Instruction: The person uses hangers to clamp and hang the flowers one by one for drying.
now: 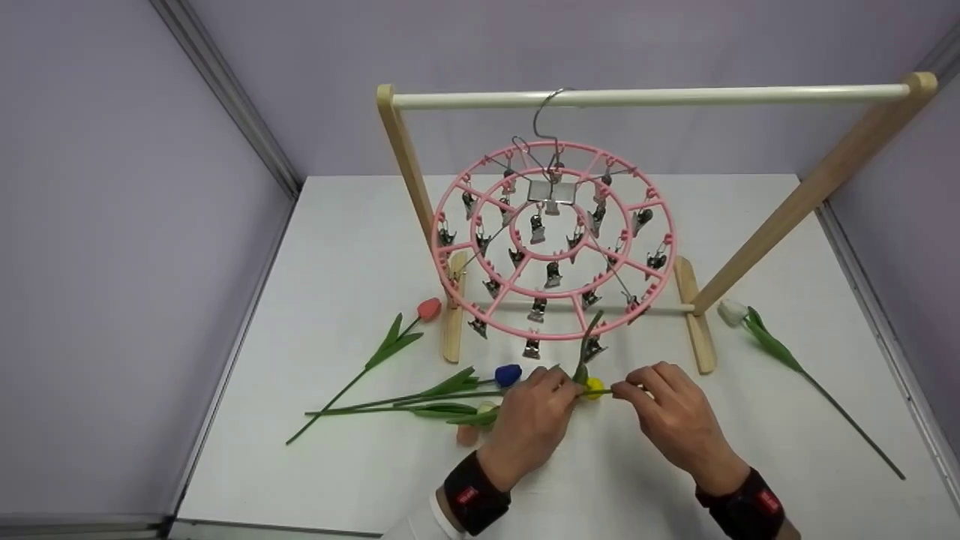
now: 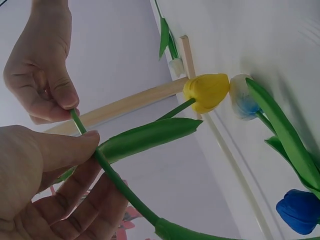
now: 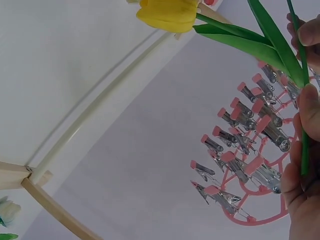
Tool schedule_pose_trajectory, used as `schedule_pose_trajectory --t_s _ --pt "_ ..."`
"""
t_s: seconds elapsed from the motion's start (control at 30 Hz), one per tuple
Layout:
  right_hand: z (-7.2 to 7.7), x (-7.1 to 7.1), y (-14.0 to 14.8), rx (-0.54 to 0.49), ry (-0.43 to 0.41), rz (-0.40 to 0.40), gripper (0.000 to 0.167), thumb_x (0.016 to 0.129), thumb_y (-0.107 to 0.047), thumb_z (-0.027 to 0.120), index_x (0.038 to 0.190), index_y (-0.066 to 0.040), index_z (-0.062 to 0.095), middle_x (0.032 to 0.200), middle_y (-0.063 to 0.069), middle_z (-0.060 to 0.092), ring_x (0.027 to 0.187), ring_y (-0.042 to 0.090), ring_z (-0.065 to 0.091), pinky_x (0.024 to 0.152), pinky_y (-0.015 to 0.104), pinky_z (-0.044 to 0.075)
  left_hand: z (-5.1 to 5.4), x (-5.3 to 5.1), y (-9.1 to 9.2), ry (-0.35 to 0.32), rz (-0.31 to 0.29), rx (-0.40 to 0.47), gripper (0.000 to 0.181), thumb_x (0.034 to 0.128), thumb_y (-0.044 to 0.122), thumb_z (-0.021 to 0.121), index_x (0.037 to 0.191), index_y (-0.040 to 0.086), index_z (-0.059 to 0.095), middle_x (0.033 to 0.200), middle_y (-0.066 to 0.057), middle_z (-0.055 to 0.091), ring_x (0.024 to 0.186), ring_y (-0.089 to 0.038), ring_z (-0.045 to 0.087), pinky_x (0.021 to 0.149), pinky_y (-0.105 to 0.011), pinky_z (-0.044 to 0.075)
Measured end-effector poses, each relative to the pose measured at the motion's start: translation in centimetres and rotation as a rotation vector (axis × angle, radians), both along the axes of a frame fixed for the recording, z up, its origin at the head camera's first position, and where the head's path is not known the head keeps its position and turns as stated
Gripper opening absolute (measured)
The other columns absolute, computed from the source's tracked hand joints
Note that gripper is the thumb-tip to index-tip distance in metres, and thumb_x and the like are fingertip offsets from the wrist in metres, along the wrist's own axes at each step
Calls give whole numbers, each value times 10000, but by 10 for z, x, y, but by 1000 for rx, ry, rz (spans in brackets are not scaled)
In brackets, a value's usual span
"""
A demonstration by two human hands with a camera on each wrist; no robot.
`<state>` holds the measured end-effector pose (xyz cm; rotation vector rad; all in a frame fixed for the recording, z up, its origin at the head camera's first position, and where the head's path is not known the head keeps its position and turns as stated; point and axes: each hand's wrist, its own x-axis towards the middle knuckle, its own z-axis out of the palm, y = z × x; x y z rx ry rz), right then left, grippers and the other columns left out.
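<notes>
My left hand (image 1: pixel 534 420) pinches a green stem (image 2: pixel 127 195) between thumb and fingers. To its right, my right hand (image 1: pixel 679 420) pinches the same stem near one end, with a short gap between the hands. A yellow tulip head (image 1: pixel 594 388) shows at that gap, and in the left wrist view the yellow tulip (image 2: pixel 206 93) lies beyond a long leaf (image 2: pixel 150 139). In the right wrist view its leaves (image 3: pixel 277 42) meet the stem by my right thumb. Whether the yellow head belongs to the pinched stem, I cannot tell.
A pink round clip hanger (image 1: pixel 499 295) hangs from the white bar (image 1: pixel 675 96) of a wooden stand, beyond my hands. Left on the table (image 1: pixel 337 225) lie a red tulip (image 1: pixel 429 309), a blue tulip (image 1: pixel 508 375) and others; a white tulip (image 1: pixel 733 312) lies at right.
</notes>
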<state>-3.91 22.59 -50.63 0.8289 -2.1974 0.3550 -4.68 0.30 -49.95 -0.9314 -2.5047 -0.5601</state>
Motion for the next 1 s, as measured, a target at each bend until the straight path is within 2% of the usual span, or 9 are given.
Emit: schedule_pose_trajectory --t_s 0.23,0.5,0.6,0.83,1.0 --pt "0 1 -7 -9 -30 6 435 1144 -257 457 890 -86 766 844 39 654 767 196 581 668 339 517 4 -1 7 32 -11 -62 42 973 199 776 974 165 800 900 35 720 809 -91 677 694 -186 572" --pt "0 0 -13 15 18 8 423 1143 -234 465 879 -86 760 845 29 646 766 182 577 657 317 511 5 -1 11 128 12 -108 80 948 245 806 908 176 796 841 50 710 734 -79 648 636 -189 553" --pt "0 1 -14 16 22 11 424 1143 -230 463 884 -83 766 850 30 650 770 181 581 654 318 511 6 -1 11 145 16 -115 73 955 233 795 905 181 800 828 51 706 717 -76 639 617 -189 546" --pt "5 2 -9 5 32 14 365 1132 -257 499 992 -94 793 888 46 687 809 206 621 683 344 537 11 0 7 118 1 -95 58 965 160 773 920 184 799 851 46 705 741 -75 652 623 -181 555" --pt "13 -2 7 -69 20 -29 348 1117 -304 539 1113 -70 797 897 83 699 808 236 626 672 358 533 19 0 0 51 0 -14 47 961 146 776 952 178 809 872 40 727 758 -82 671 637 -182 562"
